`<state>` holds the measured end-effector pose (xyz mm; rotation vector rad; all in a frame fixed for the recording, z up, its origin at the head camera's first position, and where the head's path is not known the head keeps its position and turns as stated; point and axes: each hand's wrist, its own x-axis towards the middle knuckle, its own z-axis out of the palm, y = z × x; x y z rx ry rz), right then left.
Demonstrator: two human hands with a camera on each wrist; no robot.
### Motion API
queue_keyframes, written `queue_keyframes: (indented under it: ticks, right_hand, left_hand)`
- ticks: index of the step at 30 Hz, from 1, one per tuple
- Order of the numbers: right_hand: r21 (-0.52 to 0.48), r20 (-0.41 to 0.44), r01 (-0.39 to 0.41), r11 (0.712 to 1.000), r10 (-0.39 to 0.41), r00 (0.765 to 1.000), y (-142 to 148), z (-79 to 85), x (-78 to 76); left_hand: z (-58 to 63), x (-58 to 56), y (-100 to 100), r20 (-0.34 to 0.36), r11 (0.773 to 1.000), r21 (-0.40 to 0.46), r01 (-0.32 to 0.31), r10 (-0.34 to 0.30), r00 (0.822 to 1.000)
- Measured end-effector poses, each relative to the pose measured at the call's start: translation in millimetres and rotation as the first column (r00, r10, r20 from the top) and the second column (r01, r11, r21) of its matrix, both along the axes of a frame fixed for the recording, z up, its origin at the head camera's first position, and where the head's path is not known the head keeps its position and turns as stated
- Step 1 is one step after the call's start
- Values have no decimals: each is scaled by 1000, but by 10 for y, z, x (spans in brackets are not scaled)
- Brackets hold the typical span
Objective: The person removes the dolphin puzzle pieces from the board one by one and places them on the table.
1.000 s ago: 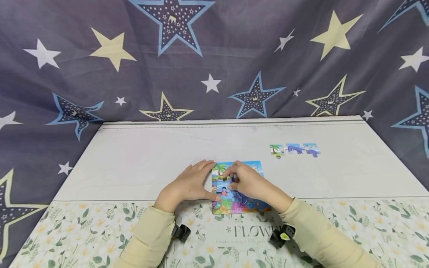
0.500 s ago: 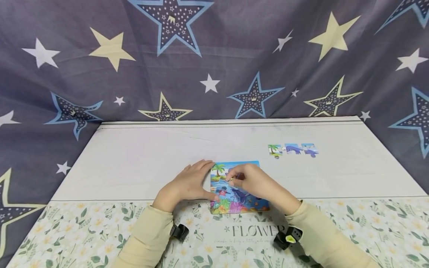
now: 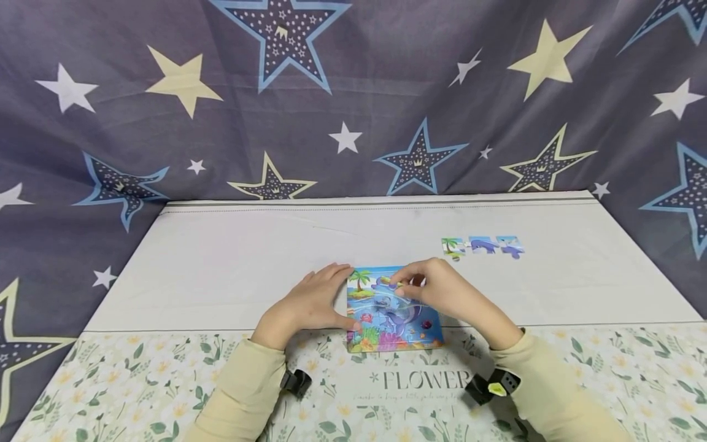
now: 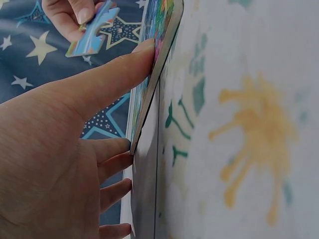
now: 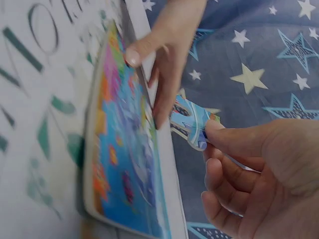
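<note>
A colourful jigsaw puzzle point(image 3: 381, 342) with a palm tree, a dolphin and sea plants lies in front of me. Along its left side my left hand point(image 3: 309, 305) steadies it: the thumb presses the lower left part and the outstretched fingers reach the upper left corner. Above the upper part of the puzzle, my right hand point(image 3: 442, 288) pinches a mostly blue puzzle piece point(image 5: 192, 119) between thumb and fingers. That puzzle piece point(image 4: 94, 35) is seen lifted off the board in the left wrist view. The right hand hides the puzzle's upper right corner.
Behind and to the right, three loose pieces lie in a row: a palm tree piece point(image 3: 452, 246), a purple dolphin piece point(image 3: 483, 245) and another blue-purple piece point(image 3: 509, 245). A flowered mat point(image 3: 166, 380) covers the near table. A star-patterned cloth point(image 3: 353, 92) hangs behind.
My right hand has lifted a piece from the puzzle's upper left area and moved right and up with it, uncovering more of the dolphin. The left hand stays on the left side.
</note>
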<state>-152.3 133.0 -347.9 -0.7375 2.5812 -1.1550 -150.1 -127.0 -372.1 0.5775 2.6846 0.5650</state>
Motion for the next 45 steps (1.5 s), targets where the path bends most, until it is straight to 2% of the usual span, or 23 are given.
queue_keyframes:
  ticks: [8, 18, 29, 45]
  right_hand:
    - [-6, -67, 68, 998, -69, 995, 157, 68, -27]
    - [3, -93, 112, 994, -111, 989, 246, 86, -87]
    - [23, -123, 219, 975, -215, 969, 498, 103, -165]
    - [36, -117, 283, 959, -277, 954, 785, -8, -326]
  left_hand:
    - [1, 0, 13, -6, 1000, 4, 3, -3, 1000]
    - [-6, 7, -18, -12, 1000, -5, 11, -11, 1000]
    - [-2, 17, -12, -5, 1000, -5, 12, -12, 1000]
    - [14, 25, -9, 3, 1000, -3, 6, -6, 1000]
